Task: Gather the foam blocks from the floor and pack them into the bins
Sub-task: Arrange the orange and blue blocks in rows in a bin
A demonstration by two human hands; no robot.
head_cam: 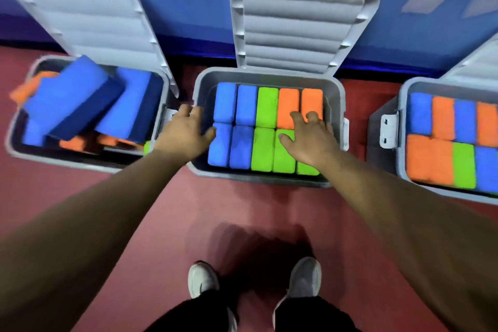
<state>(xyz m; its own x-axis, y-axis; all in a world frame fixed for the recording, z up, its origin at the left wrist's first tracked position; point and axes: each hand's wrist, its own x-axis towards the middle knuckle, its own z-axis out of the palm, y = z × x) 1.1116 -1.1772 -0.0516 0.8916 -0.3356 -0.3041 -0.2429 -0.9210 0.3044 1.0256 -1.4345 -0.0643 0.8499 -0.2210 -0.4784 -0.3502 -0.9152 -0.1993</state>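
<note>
- Packing step, judged close to done for the middle bin [258,180]: filled edge to edge with foam blocks [266,108] in two tidy rows, blue at the left, green in the middle and near right, orange at the far right.
- Over the right-hand blocks, the right hand [310,140]: fingers apart and lightly bent, tips on the orange pair, thumb on a near green one. Clamped on nothing, apparently pressing down to seat the layer.
- At the left rim of the same bin, the left hand [186,129]: fingers apart and fairly straight, thumb reaching toward a near blue block. Gripping nothing, probably steadying the bin.
- In the left bin [67,162], large blue blocks tipped at angles over orange ones; blurred, but plainly less orderly than the middle load.
- In the right bin [403,116], a level packing of orange, blue and green, partly cut off by the frame edge.
- All three lids [293,29] raised, leaning back against the blue wall [188,3] at the far side.
- No loose blocks on the red floor [215,205] between the shoes [202,280] and the bins; beyond the frame, impossible to tell.
- Next move, as a judgement: either a last even press followed by lifting both hands clear for lid closure, or a turn left to square up the tilted blocks. Needing a flat top layer, with no corner proud of the rim.
</note>
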